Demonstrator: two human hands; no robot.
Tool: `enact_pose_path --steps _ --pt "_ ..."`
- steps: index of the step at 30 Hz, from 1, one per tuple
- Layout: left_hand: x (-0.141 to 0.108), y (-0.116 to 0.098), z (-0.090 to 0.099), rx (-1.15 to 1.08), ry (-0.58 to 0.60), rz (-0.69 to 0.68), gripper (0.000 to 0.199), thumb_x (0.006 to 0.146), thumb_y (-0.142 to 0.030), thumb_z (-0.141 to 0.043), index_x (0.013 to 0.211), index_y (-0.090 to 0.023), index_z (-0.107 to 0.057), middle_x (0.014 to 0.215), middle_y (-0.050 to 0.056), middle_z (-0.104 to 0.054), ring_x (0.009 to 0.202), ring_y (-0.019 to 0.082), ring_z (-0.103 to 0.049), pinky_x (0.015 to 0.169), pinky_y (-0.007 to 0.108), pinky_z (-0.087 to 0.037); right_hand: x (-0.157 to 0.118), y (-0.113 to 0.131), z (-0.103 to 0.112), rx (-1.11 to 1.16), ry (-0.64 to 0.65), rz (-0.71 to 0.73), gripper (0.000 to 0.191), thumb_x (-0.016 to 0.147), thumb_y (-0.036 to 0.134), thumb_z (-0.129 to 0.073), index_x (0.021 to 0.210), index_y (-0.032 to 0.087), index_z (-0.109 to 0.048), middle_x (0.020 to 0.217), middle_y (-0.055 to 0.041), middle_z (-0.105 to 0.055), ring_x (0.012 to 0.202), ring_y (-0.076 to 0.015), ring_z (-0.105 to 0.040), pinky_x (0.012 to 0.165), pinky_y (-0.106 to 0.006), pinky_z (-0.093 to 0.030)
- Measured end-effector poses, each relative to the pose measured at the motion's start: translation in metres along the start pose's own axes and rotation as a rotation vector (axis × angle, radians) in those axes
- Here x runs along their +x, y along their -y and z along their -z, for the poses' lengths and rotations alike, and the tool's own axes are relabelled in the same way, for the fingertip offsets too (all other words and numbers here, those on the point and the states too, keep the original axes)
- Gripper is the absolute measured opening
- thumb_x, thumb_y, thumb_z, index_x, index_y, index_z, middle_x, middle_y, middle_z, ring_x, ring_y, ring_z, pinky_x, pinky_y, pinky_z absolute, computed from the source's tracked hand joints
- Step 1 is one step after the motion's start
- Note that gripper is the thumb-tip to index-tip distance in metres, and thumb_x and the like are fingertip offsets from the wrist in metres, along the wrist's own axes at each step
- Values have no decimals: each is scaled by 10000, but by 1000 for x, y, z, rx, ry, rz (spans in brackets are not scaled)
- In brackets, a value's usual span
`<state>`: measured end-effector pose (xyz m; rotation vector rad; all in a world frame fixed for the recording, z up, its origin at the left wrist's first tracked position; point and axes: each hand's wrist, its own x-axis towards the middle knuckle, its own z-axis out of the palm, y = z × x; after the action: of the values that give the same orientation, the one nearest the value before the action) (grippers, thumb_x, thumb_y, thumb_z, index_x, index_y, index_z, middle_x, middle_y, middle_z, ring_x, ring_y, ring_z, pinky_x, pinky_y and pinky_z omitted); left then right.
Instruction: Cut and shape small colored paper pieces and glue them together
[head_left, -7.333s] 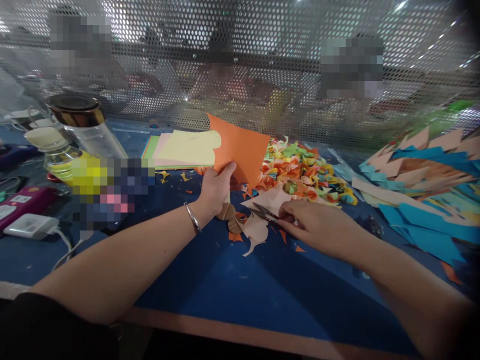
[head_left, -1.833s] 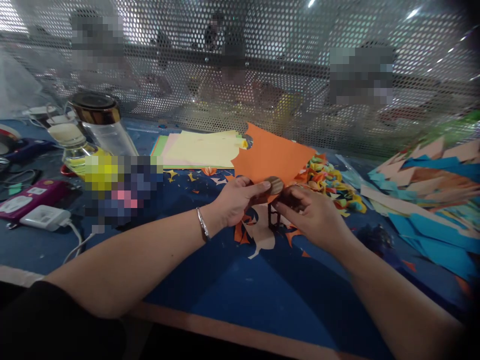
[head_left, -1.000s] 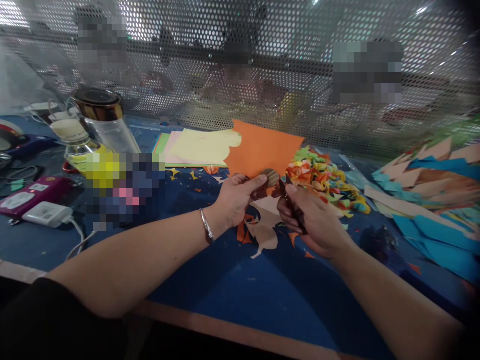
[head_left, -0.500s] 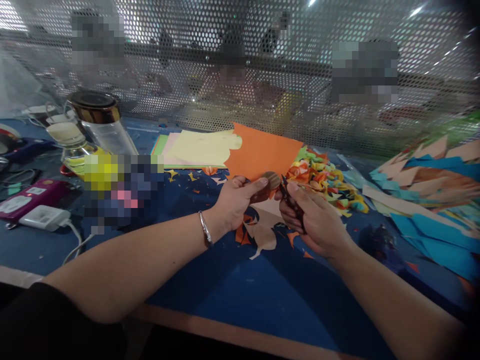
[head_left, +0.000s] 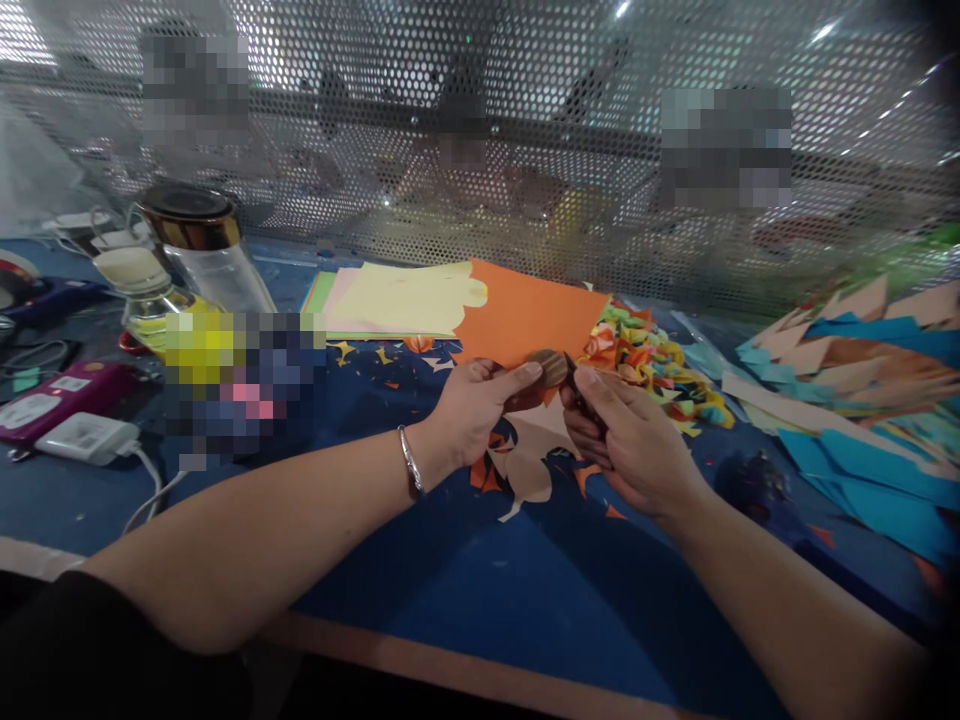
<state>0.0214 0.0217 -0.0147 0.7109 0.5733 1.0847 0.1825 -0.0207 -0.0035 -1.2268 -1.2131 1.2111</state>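
Note:
My left hand (head_left: pixel 476 405) is closed with the thumb on top, pinching a round brown striped disc (head_left: pixel 546 370) against a sheet of orange paper (head_left: pixel 529 315). The sheet has a scalloped, cut left edge. Closed around small dark scissors (head_left: pixel 571 378), my right hand (head_left: pixel 630 430) is just right of the disc. Their tip is at the paper's lower edge, and most of the handle is hidden in the fingers. Below the hands lie a pale pink paper cutout (head_left: pixel 526 472) and orange scraps (head_left: pixel 486 472).
Behind the orange sheet is a stack of coloured paper (head_left: pixel 397 295). A heap of small paper cutouts (head_left: pixel 660 365) lies right of it, then blue and peach folded paper (head_left: pixel 862 370). Bottles (head_left: pixel 214 260) and a purple power bank (head_left: pixel 67 395) stand left. A perforated metal screen (head_left: pixel 337 160) closes the back.
The disc and orange sheet have shifted slightly right and down. The scissors' tip is closer to the disc's right edge. Both hands keep their grip.

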Motion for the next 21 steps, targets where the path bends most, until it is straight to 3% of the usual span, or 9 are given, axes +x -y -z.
enact_pose_path --steps 11,21 --pt "2 -1 2 70 37 -43 201 728 -280 -913 822 -153 -789 878 75 -793 767 135 -692 865 345 -560 1 0 4 -49 14 12 514 875 713 -715 740 241 -563 516 70 -346 425 -78 -259 375 -222 -215" --pt "4 0 4 114 63 -94 248 709 -323 -924 817 -150 -782 829 69 -776 720 135 -680 825 346 -557 1 2 6 -44 15 -7 532 850 708 -745 719 229 -554 515 77 -327 434 -67 -228 400 -216 -173"
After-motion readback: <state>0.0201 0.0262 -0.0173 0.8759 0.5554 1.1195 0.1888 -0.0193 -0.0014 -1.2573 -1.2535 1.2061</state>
